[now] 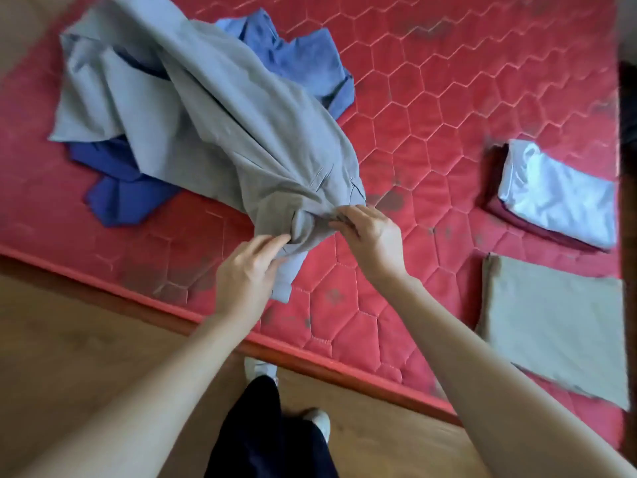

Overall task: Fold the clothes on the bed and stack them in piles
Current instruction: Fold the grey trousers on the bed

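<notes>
A large crumpled grey garment (193, 108) stretches from the far left of the red quilted mattress (431, 108) toward me. My left hand (248, 270) pinches its near bunched end from below. My right hand (370, 236) pinches the same bunched end from the right. Under the grey garment lie a light blue garment (300, 56) and a dark blue garment (117, 188), both unfolded. At the right sits a folded pile with a shiny pale blue piece (558, 194) on top of a dark red one (537, 225). A folded beige piece (555, 326) lies nearer me.
The mattress's near edge (310, 357) runs diagonally above a wooden floor (86, 357). My legs in dark trousers (272, 436) and light shoes stand at that edge. A dark strip (629, 108) borders the far right.
</notes>
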{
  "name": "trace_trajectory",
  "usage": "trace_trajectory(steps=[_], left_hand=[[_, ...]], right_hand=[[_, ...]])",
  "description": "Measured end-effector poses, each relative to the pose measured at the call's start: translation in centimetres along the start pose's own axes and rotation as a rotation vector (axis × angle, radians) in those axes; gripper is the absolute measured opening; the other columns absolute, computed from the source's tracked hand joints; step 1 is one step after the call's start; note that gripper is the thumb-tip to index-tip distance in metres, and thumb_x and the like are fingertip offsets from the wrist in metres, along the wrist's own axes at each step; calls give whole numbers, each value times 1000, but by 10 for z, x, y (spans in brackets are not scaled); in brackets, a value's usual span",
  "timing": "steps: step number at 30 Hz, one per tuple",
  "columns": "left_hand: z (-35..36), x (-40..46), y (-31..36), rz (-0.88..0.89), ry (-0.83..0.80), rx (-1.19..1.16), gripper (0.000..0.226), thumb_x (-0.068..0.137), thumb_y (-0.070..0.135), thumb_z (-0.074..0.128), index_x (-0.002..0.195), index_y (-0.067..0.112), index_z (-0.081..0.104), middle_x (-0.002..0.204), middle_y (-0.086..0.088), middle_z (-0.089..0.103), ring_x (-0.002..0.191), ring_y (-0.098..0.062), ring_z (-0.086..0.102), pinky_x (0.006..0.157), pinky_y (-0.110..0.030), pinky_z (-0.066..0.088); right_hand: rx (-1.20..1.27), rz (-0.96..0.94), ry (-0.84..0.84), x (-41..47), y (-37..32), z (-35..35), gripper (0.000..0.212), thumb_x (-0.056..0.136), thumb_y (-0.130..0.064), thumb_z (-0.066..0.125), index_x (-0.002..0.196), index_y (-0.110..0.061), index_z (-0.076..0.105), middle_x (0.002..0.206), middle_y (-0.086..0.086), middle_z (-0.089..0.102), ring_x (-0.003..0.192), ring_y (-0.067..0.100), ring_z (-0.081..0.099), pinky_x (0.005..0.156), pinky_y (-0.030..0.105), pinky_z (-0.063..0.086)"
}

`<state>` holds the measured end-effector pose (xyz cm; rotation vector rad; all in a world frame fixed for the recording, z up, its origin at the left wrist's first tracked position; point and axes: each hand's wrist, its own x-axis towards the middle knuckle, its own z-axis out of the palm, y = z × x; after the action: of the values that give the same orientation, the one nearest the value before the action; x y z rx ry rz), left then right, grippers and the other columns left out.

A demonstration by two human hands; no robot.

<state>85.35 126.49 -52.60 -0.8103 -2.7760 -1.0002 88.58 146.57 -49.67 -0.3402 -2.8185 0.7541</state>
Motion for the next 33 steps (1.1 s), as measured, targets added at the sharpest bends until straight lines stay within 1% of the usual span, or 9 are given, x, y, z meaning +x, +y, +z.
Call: trace_trajectory(steps=[5, 7, 9, 11, 13, 15, 19, 24, 33], left_hand=[[20, -105, 33, -75, -124, -3, 41, 72, -1, 74, 110, 12, 71, 99, -2, 69, 78, -28, 63, 62, -35, 53], [32, -136, 45, -124, -238, -12, 42, 73, -1, 75, 113, 11, 70, 105, -3, 68, 84, -29, 63, 64, -39, 55], [42, -156, 56, -162, -348, -20, 43, 76, 0, 74, 117, 8, 67, 113, -7, 65, 95, -32, 62, 71, -46, 56], [45, -163, 61, -146, -366, 54, 40, 78, 4, 73, 118, 5, 66, 119, -11, 62, 101, -33, 61, 78, -47, 55], [44, -156, 62, -72, -331, 152, 38, 80, 9, 69, 118, 3, 64, 124, -15, 58, 105, -34, 59, 86, -47, 51], [43, -138, 67, 40, -300, 212, 38, 83, 13, 64, 120, 4, 62, 128, -17, 55, 113, -36, 55, 92, -48, 47], [54, -77, 83, 326, -362, 260, 43, 85, 15, 63, 127, 4, 59, 136, -20, 52, 127, -37, 48, 105, -54, 37], [97, 9, 102, 523, -674, 393, 59, 97, 39, 46, 150, 20, 29, 160, -6, 17, 148, -23, 10, 117, -48, 4], [172, 79, 118, 908, -861, 641, 68, 96, 55, 37, 153, 25, 14, 161, -8, 7, 148, -27, 0, 116, -55, 1]], right_hand=[[-64, 51, -13, -121, 21, -4, 11, 85, -18, 70, 82, -8, 67, 68, 1, 62, 66, 25, 58, 49, 33, 45], [-71, 112, -47, -160, 32, -4, 10, 85, -17, 71, 84, -7, 68, 70, 2, 63, 68, 27, 60, 50, 34, 47], [-69, 141, -95, -190, 44, 1, 10, 85, -14, 71, 91, -6, 70, 81, 4, 69, 77, 29, 64, 60, 39, 52], [-67, 211, -182, -209, 54, 9, 27, 86, -11, 69, 112, -6, 68, 109, 8, 70, 107, 30, 62, 82, 45, 52], [-54, 304, -247, -223, 60, 15, 44, 89, -15, 65, 132, -8, 57, 135, 10, 56, 134, 29, 44, 104, 47, 41], [-28, 379, -232, -234, 59, 18, 53, 93, -23, 62, 142, -10, 46, 146, 13, 44, 142, 29, 30, 112, 45, 33], [12, 557, -188, -247, 49, 28, 65, 96, -40, 53, 149, -9, 31, 155, 15, 29, 147, 26, 17, 118, 37, 21], [-4, 753, -109, -246, 37, 46, 75, 96, -53, 45, 152, -9, 21, 159, 12, 19, 149, 23, 1, 120, 32, 4], [138, 1061, 74, -218, 14, 88, 82, 94, -58, 41, 152, -7, 16, 161, 10, 13, 149, 20, -2, 119, 28, -2]])
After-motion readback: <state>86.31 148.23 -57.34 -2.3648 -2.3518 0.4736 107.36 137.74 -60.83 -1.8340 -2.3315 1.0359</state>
